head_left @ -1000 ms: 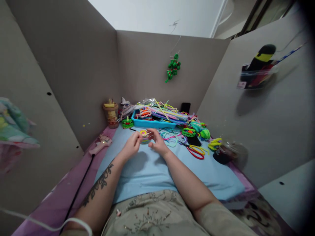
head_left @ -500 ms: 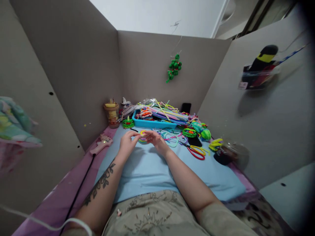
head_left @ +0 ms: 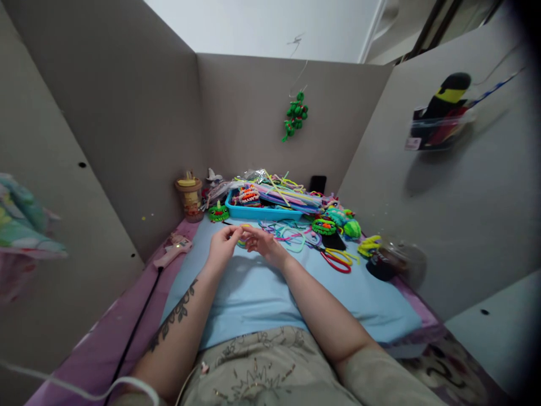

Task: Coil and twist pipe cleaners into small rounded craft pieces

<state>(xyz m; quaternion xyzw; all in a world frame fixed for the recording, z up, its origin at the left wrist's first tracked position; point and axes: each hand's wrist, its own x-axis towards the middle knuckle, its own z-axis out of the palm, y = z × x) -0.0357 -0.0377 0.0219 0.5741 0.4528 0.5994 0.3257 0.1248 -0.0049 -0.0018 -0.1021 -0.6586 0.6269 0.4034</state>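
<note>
My left hand (head_left: 224,247) and my right hand (head_left: 267,247) meet at the fingertips above the blue cloth. The left thumb and forefinger are pinched together. On the right, the fingers are curled, with the forefinger reaching to the left fingertips. Slivers of a multicoloured fuzzy piece (head_left: 242,243) show between and behind the hands; most of it is hidden, and I cannot tell whether it is held or lies on the cloth. What the pinched fingers hold is too small to make out. Loose coloured pipe cleaners (head_left: 296,237) lie just beyond the right hand.
A blue tray (head_left: 262,213) heaped with pipe cleaners stands at the back. Red-and-yellow-handled scissors (head_left: 338,263) and a lidded plastic cup (head_left: 382,265) are to the right. On the left lie a pink glue gun (head_left: 172,255) with its black cord and a tumbler (head_left: 190,197).
The right fingers have moved left and now touch the left fingertips. More of the multicoloured piece is covered by the hands. The view has shifted slightly.
</note>
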